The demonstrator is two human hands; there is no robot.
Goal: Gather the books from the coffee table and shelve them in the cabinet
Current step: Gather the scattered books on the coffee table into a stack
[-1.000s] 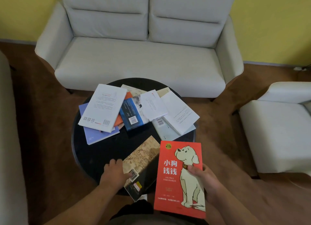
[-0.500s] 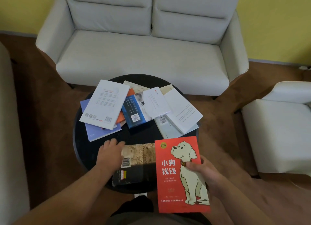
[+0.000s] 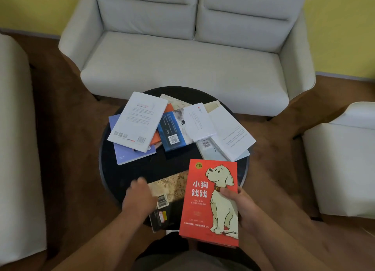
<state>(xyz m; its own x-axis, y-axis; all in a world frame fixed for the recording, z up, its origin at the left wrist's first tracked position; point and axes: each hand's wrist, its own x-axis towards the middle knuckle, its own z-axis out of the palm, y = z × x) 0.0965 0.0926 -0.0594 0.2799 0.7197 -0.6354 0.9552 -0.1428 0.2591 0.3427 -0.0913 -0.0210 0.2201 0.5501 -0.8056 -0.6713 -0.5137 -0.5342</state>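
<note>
Two books are nearest me in the head view. The red dog book (image 3: 211, 199) is in the lower right of the frame, lifted clear of the counter (image 3: 121, 175). My right hand (image 3: 241, 205) grips its right edge, with the thumb across the cover at the dog's collar. Left of it, in the lower centre, the map-patterned book (image 3: 172, 189) lies flat, and its near end hangs over the counter's rim. My left hand (image 3: 140, 197) rests on that book's left edge. The fingers (image 3: 139, 182) are blurred, so I cannot tell whether they have closed on it or only press it.

Further up the frame, the other books lie in a loose overlapping heap. A white book (image 3: 138, 120) lies across a lavender book (image 3: 129, 155), with a blue book (image 3: 172, 132) just beside them and pale ones fanned out to the right. A sofa (image 3: 182, 67) fills the top of the frame. No cabinet is in view.

These look like light paperbacks with glossy covers that bend, and I expect them to slide on each other once stacked. I would take the map-patterned book by its overhanging end, thumb on top and fingers underneath, then hold the stack near the spines to keep it square.
</note>
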